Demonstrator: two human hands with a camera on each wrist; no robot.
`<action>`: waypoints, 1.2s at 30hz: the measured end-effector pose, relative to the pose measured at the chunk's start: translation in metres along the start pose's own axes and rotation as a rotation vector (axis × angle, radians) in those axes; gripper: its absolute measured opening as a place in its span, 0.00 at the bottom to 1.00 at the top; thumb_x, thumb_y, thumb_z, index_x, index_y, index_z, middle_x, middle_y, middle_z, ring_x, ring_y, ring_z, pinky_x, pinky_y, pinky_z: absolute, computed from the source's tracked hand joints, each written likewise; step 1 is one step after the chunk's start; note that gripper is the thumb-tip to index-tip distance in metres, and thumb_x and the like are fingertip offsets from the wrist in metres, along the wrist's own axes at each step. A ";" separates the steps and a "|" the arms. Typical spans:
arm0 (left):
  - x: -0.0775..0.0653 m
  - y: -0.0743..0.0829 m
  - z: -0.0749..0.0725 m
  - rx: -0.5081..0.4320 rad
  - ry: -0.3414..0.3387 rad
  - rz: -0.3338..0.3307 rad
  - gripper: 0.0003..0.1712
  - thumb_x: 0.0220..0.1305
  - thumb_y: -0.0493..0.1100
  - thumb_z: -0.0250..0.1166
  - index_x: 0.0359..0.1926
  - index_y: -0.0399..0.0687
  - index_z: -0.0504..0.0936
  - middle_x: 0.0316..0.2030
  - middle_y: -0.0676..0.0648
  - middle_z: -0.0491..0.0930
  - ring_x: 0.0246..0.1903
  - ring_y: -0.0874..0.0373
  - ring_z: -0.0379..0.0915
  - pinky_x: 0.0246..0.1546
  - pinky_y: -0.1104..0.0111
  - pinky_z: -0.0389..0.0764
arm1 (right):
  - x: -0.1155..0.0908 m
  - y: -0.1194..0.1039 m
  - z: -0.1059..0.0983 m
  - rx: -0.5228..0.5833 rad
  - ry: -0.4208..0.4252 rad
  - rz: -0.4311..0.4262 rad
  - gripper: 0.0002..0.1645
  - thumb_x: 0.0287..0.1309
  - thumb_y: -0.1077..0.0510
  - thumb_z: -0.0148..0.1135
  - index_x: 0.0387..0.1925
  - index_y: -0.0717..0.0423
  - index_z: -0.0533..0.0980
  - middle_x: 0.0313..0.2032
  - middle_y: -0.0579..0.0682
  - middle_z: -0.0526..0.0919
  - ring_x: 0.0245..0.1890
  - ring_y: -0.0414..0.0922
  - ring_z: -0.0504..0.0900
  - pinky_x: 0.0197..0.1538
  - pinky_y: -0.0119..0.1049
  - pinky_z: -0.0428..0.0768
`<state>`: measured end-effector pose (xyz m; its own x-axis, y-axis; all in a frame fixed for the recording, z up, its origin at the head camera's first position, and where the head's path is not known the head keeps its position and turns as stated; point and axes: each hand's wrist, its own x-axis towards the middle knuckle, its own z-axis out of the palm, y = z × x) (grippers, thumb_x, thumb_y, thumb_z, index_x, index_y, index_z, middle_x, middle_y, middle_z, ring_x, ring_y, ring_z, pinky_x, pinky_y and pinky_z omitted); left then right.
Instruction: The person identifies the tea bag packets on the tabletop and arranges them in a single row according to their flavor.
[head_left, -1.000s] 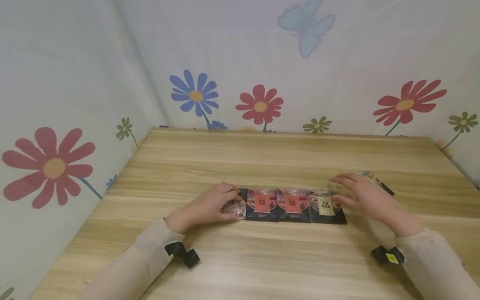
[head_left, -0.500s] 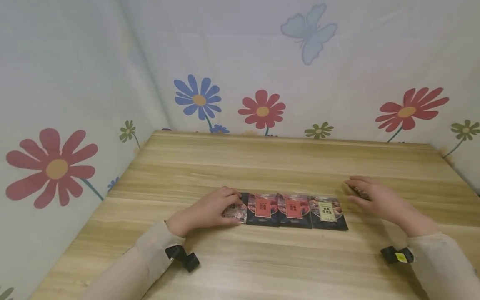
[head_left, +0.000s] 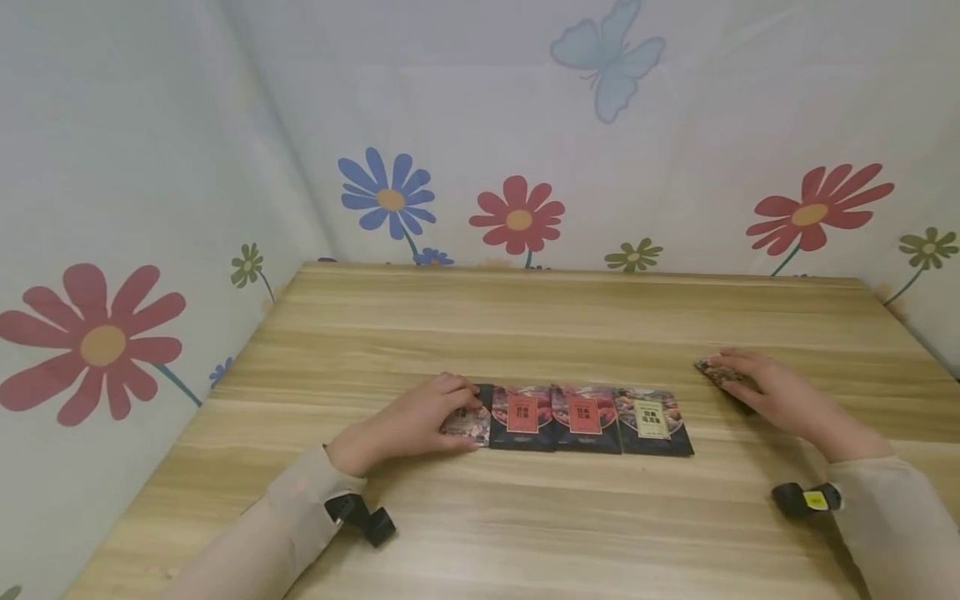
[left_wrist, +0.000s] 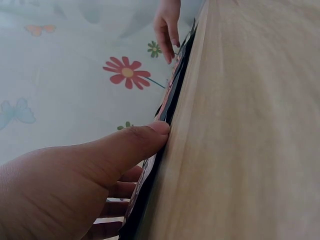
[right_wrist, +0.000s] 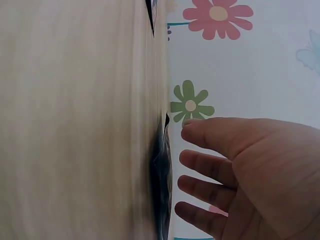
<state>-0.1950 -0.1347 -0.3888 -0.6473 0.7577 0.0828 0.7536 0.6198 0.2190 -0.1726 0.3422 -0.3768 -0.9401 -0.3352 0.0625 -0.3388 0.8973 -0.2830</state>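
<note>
Flat black tea packets lie in a row: two with red labels (head_left: 522, 414) (head_left: 584, 414), then one with a pale yellow label (head_left: 652, 420) at the right end. At the left end, my left hand (head_left: 408, 421) rests over a packet (head_left: 472, 423) with a pinkish print. The left wrist view has its thumb touching the packet's near edge and its fingers at the far side. To the right, my right hand (head_left: 776, 396) is over a separate dark packet (head_left: 720, 372), partly hidden by the fingers. In the right wrist view, the fingers stand apart from that packet (right_wrist: 162, 185).
The wooden table (head_left: 510, 517) carries all the packets. A white curtain (head_left: 465, 83) with printed flowers and a butterfly hangs behind and to the left. Black wrist cameras (head_left: 367, 518) (head_left: 802, 499) are strapped at both cuffs.
My right hand has moved right, away from the yellow-label packet, to the separate packet, and lately a little further right, showing more of it. The left hand stays at the row's left end.
</note>
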 end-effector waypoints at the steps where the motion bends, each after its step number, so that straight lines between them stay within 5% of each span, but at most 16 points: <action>1: 0.000 0.000 0.000 -0.002 0.000 -0.001 0.29 0.55 0.61 0.68 0.52 0.50 0.79 0.56 0.47 0.76 0.58 0.52 0.70 0.63 0.58 0.72 | 0.000 0.001 0.001 0.006 0.002 0.000 0.25 0.65 0.62 0.57 0.61 0.69 0.69 0.62 0.74 0.67 0.60 0.72 0.67 0.57 0.66 0.69; 36: 0.000 -0.002 0.000 -0.010 -0.010 -0.005 0.30 0.56 0.61 0.67 0.54 0.50 0.79 0.57 0.46 0.75 0.59 0.52 0.70 0.64 0.58 0.72 | 0.002 -0.004 0.004 -0.137 -0.045 0.033 0.25 0.61 0.57 0.61 0.56 0.69 0.74 0.55 0.74 0.74 0.54 0.71 0.73 0.56 0.65 0.72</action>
<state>-0.1963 -0.1360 -0.3897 -0.6498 0.7567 0.0720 0.7492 0.6216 0.2288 -0.1733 0.3365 -0.3789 -0.9490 -0.3150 0.0120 -0.3132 0.9377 -0.1504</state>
